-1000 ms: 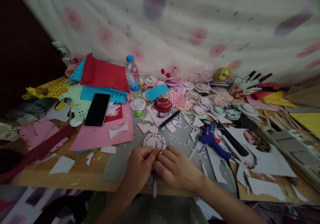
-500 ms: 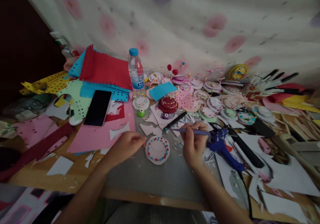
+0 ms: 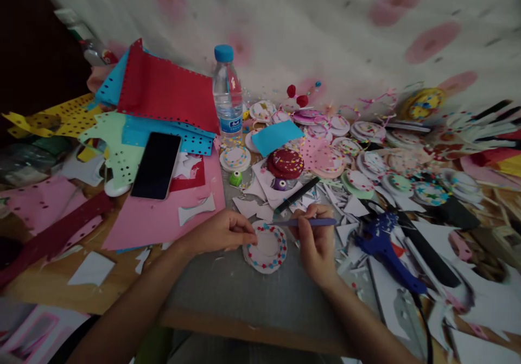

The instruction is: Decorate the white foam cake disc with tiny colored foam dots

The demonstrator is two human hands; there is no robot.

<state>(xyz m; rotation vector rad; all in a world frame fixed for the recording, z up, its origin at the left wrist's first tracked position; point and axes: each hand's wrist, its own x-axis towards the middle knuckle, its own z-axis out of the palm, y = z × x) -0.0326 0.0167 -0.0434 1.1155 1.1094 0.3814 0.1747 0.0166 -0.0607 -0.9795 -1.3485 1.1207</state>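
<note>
A round white paper disc (image 3: 266, 267) with a ring of small red and blue stars lies on the grey mat (image 3: 244, 299). My left hand (image 3: 223, 232) is at its upper left rim, thumb and fingers pinched together over the edge. Whether they grip the rim or something tiny is hidden. My right hand (image 3: 316, 239) is closed on slim purple tweezers (image 3: 323, 222), whose thin tip points left to the disc's top edge. Just behind lie a black pen-like stick (image 3: 297, 195) and white paper scraps (image 3: 246, 208).
A blue glue gun (image 3: 388, 253) lies to the right among paper offcuts. Many decorated discs (image 3: 358, 182) crowd the back, beside a water bottle (image 3: 228, 101). At left a phone (image 3: 157, 164) rests on pink sheets (image 3: 134, 224), near red foam sheets (image 3: 171, 93).
My left hand has moved right, from beside the disc onto its edge. My right hand has brought the tweezers' tip left and down to the disc's top. The view has shifted.
</note>
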